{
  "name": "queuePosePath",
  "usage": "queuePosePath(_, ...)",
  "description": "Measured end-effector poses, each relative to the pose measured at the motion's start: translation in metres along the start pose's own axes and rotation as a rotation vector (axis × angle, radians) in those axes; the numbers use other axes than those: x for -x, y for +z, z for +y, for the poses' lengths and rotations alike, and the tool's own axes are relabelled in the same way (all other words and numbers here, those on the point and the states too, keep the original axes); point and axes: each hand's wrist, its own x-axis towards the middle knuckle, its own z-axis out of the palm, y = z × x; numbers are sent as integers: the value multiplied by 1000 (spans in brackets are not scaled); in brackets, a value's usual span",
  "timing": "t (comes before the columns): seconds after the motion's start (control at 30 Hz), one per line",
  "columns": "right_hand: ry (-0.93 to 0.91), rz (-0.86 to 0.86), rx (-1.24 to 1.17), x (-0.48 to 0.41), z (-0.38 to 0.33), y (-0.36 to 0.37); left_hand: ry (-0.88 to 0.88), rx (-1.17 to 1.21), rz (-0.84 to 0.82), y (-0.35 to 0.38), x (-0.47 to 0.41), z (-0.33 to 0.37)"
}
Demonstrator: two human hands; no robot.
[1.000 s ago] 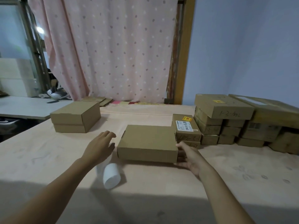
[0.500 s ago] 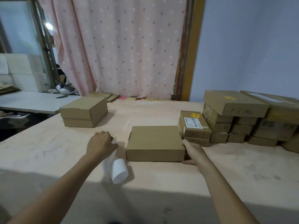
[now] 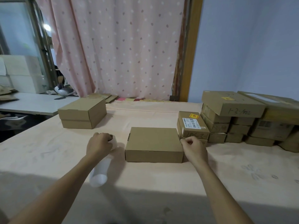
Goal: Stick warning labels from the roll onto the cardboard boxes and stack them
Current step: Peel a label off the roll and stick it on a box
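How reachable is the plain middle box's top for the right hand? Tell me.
Likely yes: the right hand sits right beside the plain box, at its right edge, and nothing lies on its top.

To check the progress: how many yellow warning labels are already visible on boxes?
2. The first label is on the small box near the right hand; the second label is on the top box of the right stack. More may be hidden.

Bare table (image 3: 242,175) in front & right of flat box (image 3: 153,143). Box stacks (image 3: 229,122) block rear right, w/ labelled stack (image 3: 193,126) just beside flat box's far corner. Label roll (image 3: 114,142) & white tube (image 3: 100,172) sit near its left side.
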Motion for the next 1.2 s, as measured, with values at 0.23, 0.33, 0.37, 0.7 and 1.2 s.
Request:
queuePosePath(0.23, -307, -136, -266, 23, -65, 22, 35, 715, 174, -32, 17, 23)
queuePosePath(0.33, -221, -465, -421, 44, -104, 40, 130, 766, 177, -40, 25, 29)
queuePosePath(0.37, -163, -546, -490, 50, -115, 46, 168, 760, 168, -41, 27, 29)
queuePosePath(0.7, -105, -637, -760, 61, -140, 84, 321, 620, 193, -42, 35, 15)
queuePosePath(1.2, -265, -377, -596, 69, -125, 102, 126, 762, 82, -42, 42, 36)
